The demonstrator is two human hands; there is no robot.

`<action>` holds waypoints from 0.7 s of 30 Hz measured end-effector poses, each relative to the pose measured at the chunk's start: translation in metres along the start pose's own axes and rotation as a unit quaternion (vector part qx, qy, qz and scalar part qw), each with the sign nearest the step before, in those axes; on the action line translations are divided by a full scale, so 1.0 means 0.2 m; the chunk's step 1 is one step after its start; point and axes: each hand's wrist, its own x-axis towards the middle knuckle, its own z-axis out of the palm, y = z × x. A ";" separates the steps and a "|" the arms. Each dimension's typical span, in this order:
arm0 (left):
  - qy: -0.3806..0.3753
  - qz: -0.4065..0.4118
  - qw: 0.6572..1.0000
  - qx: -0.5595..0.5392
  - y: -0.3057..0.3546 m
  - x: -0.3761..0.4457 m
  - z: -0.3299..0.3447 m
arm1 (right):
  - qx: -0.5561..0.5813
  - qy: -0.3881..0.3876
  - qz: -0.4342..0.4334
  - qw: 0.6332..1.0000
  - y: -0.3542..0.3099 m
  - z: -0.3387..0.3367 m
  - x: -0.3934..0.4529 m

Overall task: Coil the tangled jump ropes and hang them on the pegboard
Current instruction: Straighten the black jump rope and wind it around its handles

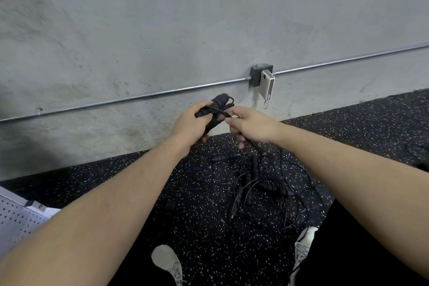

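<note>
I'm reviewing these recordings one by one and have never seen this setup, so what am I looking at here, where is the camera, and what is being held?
There is no machine: a person works with bare hands, filmed by one wide camera worn on the head, looking forward and down. The left hand grips the black foam handles of one jump rope. The right hand pinches that rope's thin black cord in its fingers. On the speckled black floor below lies a tangle of more ropes. A perforated pegboard shows at lower left. Behind is a grey wall with a metal conduit.
</note>
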 end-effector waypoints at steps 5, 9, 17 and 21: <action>-0.038 -0.093 0.958 -0.268 0.08 -0.01 0.02 | 0.005 0.031 0.032 0.999 -0.01 0.03 0.01; -0.071 -0.134 0.901 -0.407 0.13 -0.05 0.00 | 0.012 0.012 0.024 1.000 -0.01 0.01 -0.01; -0.100 -0.120 0.862 -0.483 0.14 -0.12 -0.03 | 0.067 -0.022 -0.027 0.997 -0.03 0.02 -0.03; -0.119 -0.114 0.899 -0.407 0.12 -0.15 -0.02 | -0.003 -0.033 -0.031 0.999 -0.03 0.01 -0.06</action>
